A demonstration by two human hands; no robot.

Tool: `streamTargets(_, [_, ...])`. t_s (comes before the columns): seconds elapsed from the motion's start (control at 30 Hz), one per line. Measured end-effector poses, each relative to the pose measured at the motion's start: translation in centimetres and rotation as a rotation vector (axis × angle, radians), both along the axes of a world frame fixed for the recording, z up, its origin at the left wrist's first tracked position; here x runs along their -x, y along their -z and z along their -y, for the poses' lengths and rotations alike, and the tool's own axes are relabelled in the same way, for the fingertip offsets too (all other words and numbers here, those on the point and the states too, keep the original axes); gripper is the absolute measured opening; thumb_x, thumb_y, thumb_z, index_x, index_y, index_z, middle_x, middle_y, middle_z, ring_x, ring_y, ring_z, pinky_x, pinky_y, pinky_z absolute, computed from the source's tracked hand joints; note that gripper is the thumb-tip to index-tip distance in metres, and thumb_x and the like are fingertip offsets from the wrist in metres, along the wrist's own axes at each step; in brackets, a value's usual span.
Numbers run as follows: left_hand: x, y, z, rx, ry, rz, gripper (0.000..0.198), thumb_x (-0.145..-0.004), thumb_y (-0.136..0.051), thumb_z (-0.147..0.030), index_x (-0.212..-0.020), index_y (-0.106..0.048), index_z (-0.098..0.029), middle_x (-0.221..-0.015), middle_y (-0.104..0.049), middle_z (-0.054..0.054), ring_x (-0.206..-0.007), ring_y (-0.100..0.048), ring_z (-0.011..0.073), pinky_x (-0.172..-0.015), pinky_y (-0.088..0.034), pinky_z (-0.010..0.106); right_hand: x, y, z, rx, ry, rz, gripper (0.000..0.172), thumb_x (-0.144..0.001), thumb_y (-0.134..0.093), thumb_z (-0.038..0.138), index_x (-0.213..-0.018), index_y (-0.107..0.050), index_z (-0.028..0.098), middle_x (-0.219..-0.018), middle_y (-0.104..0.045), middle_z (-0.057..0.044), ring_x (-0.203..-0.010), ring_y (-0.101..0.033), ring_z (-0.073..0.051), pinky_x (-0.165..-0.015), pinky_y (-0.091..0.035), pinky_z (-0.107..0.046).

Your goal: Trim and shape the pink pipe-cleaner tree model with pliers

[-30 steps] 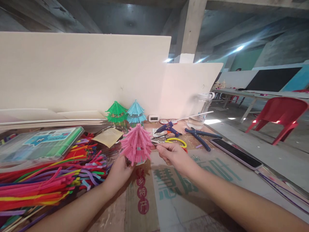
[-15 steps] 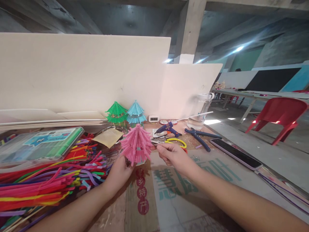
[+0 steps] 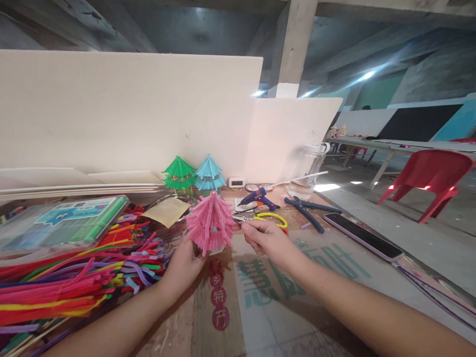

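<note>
Your left hand (image 3: 186,263) grips the pink tower (image 3: 210,225), nearer than the blue tower (image 3: 208,173), by its low edge, best for something likely light and crushable; what your right hand (image 3: 265,239) pinches, I cannot tell.

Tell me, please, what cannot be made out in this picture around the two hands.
In the head view:
Fingertips of the left hand: hidden by the pink model.
Whether the right hand pinches anything: too small to tell, its own fingers in the way.
Digits on the small white clock: too small to read.
Left ends of the fuzzy strips: cut off by the left edge.
</note>
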State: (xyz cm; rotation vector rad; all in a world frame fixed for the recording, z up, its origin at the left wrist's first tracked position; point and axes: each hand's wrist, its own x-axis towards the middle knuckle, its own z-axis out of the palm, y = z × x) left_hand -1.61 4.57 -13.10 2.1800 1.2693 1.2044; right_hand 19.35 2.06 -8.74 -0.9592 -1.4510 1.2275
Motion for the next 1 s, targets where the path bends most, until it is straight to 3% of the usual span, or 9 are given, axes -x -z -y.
streamTargets(0.27, [-0.32,-0.56,0.25,-0.007,0.011,0.015,0.020,-0.077,-0.053,-0.025,-0.090,-0.067,-0.020,-0.090,-0.075,0.006,-0.092,-0.066,0.0248,-0.085,-0.053,0.035,-0.01,-0.16,0.11,0.022,-0.012,-0.034,0.053,-0.067,-0.064,0.069,-0.058,-0.042,0.021,-0.048,-0.032,0.009,-0.043,-0.022,-0.006,-0.043,-0.013,-0.024])
streamTargets(0.5, [-0.06,-0.15,0.02,-0.032,-0.008,-0.003,0.020,-0.079,-0.051,-0.031,-0.085,-0.066,-0.019,-0.081,-0.073,0.006,-0.087,-0.068,0.0251,-0.081,-0.054,0.036,0.06,0.02,-0.02,0.047,0.004,0.003,0.052,-0.064,-0.065,0.069,-0.065,-0.051,0.019,-0.048,-0.031,0.009,-0.044,-0.021,-0.006,-0.043,-0.013,-0.024])
streamTargets(0.77, [-0.16,-0.26,0.11,-0.018,-0.004,-0.002,0.022,-0.079,-0.051,-0.031,-0.089,-0.066,-0.019,-0.089,-0.074,0.007,-0.089,-0.067,0.0253,-0.082,-0.054,0.036,0.05,-0.20,0.19,0.032,-0.017,-0.052,0.056,-0.066,-0.065,0.070,-0.057,-0.040,0.021,-0.048,-0.032,0.009,-0.043,-0.021,-0.005,-0.043,-0.011,-0.025])
streamTargets(1.0, [-0.14,-0.28,0.07,-0.009,0.022,0.010,0.027,-0.078,-0.051,-0.032,-0.095,-0.066,-0.018,-0.098,-0.074,0.009,-0.095,-0.066,0.0260,-0.089,-0.052,0.039,0.05,-0.03,0.03,0.029,-0.007,-0.006,0.056,-0.065,-0.063,0.072,-0.060,-0.046,0.020,-0.047,-0.031,0.009,-0.044,-0.022,-0.006,-0.043,-0.013,-0.024])
